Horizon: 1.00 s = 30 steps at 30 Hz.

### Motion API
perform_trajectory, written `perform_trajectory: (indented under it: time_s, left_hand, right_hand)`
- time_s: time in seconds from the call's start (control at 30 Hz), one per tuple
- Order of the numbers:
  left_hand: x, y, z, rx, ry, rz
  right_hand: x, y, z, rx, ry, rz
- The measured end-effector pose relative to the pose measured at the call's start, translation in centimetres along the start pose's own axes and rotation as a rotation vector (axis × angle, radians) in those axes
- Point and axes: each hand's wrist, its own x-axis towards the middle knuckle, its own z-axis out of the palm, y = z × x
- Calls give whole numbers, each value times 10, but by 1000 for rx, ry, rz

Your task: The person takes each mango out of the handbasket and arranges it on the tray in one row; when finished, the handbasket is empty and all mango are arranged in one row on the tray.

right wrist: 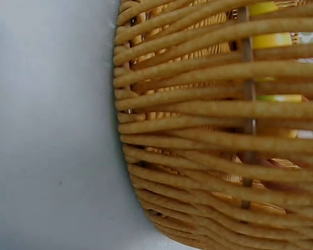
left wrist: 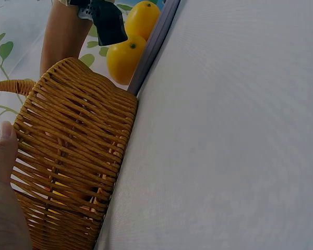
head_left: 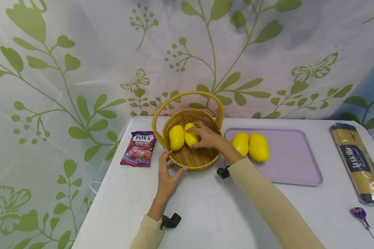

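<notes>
A wicker basket (head_left: 193, 162) with a tall arched handle stands near the back of the white table. Inside it lie two yellow mangoes side by side. My right hand (head_left: 208, 137) reaches in from the right and grips the right mango (head_left: 190, 137); the left mango (head_left: 176, 138) rests against it. At the basket's front left, my left hand (head_left: 167, 178) holds the rim, its thumb (left wrist: 4, 151) against the woven side in the left wrist view. Weave fills much of the right wrist view, with bits of yellow mango (right wrist: 271, 40) showing through the gaps.
Right of the basket, a lilac tray (head_left: 293, 155) bears two more mangoes (head_left: 258, 148), partly behind my right forearm. A purple FOX'S candy bag (head_left: 139, 148) lies left of the basket. Far right are a spaghetti pack (head_left: 358, 162) and a lollipop (head_left: 359, 213). A patterned curtain (head_left: 162, 69) hangs behind.
</notes>
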Motion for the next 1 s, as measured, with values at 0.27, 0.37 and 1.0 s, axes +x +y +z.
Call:
perform_trajectory:
  time_s: [0.27,0.37,1.0]
  left_hand:
    - [-2,-2,2,-5,6,-3]
    - [-2,-2,1,-3,6,3]
    - [-1,1,0,-14,14,18]
  right_hand:
    - [-4,-2,-2,-3,5,7]
    - [-6,-4,-4,-6,15,8]
    - [-43,-26,-33,-49,184,-163]
